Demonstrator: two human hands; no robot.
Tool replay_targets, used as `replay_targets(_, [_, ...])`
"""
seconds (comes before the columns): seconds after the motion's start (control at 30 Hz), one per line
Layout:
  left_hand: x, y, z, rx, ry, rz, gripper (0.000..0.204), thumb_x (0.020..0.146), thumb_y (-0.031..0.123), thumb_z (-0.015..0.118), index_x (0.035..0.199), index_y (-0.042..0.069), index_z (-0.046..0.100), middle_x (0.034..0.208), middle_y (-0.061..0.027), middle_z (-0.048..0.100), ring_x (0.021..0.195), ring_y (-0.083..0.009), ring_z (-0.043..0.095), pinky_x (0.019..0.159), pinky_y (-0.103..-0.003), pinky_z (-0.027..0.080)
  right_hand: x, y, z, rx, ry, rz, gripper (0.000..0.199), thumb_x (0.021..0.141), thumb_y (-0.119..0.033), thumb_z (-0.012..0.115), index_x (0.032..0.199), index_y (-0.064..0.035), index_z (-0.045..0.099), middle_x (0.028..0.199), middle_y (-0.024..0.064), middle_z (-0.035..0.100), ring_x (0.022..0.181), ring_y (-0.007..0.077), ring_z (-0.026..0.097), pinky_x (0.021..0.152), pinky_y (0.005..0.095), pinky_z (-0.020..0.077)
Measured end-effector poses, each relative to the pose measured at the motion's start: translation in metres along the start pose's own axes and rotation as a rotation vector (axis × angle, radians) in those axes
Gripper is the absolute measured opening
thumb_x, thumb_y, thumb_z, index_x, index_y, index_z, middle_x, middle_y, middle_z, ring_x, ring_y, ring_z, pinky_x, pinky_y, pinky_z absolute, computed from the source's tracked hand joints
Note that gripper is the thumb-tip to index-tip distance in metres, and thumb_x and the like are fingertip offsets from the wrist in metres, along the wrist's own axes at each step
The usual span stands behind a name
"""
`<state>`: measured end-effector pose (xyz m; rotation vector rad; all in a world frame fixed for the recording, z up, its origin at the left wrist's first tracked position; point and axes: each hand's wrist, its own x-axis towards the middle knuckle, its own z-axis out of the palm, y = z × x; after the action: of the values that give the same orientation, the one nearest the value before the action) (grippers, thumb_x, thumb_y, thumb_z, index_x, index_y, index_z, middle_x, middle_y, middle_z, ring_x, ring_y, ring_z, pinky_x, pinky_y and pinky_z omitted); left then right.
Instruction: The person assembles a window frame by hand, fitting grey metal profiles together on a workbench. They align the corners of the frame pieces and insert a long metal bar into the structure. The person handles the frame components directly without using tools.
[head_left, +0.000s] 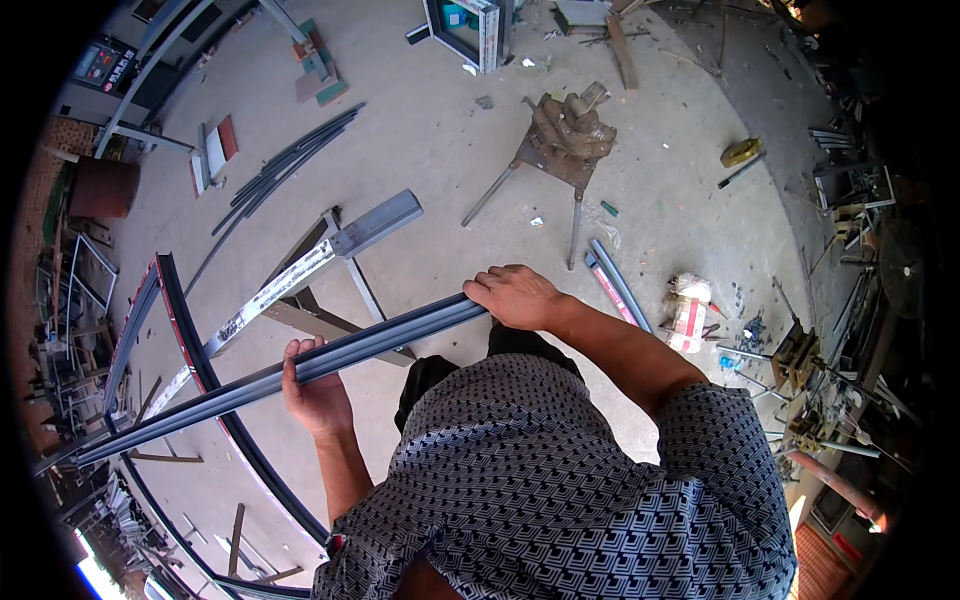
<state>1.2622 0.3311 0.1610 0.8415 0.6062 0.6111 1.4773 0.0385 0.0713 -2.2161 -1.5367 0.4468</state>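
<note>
My two hands hold a long dark grey profile bar across my front, slanting from upper right down to the left. My right hand is closed over the near end of the bar, with the knuckles on top. My left hand grips it further along from below, thumb up on my side; the bar hides part of those fingers. The far end reaches out across a large dark frame with red along its edges; I can't tell whether the two touch. Just beyond the bar is a beam with a worn white face. On the concrete floor ahead lie thin dark strips, and a small metal stand carries a brown, lumpy piece. A white-and-red bundle lies past my right forearm.
</note>
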Motion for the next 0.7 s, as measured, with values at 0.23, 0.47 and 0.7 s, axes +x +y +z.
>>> replay_targets(0.23, [0.041,-0.007,0.038,0.025,0.077,-0.051,0.033,0.108,0.030,0.060,0.127,0.004,0.064,0.119,-0.0090,0.070,0.122,-0.0278,0.063,0.116,-0.043,0.044,-0.007,0.054,-0.028,0.018,-0.001,0.077,0.027,0.089,-0.008,0.061,0.115,-0.0077,0.054,0.105,0.0137,0.065,0.104,0.0343,0.068,0.087,0.0458,0.0560])
replay_targets(0.47, [0.104,-0.043,0.088,0.128,-0.080,-0.084,0.029,0.109,0.027,0.062,0.128,0.005,0.065,0.119,-0.0082,0.070,0.122,-0.0262,0.064,0.119,-0.043,0.044,-0.010,0.090,-0.032,0.109,0.087,0.285,0.040,0.083,-0.009,0.070,0.120,-0.0069,0.055,0.109,0.0158,0.065,0.111,0.0373,0.064,0.102,0.0478,0.0502])
replay_targets(0.7, [0.171,-0.084,0.160,0.106,-0.115,-0.313,0.025,0.110,0.020,0.058,0.129,0.004,0.060,0.114,-0.0111,0.071,0.121,-0.0293,0.066,0.113,-0.045,0.048,-0.017,0.125,-0.073,0.085,0.101,0.551,0.050,0.078,-0.007,0.074,0.126,-0.0019,0.061,0.125,0.0203,0.064,0.123,0.0403,0.057,0.109,0.0487,0.0467])
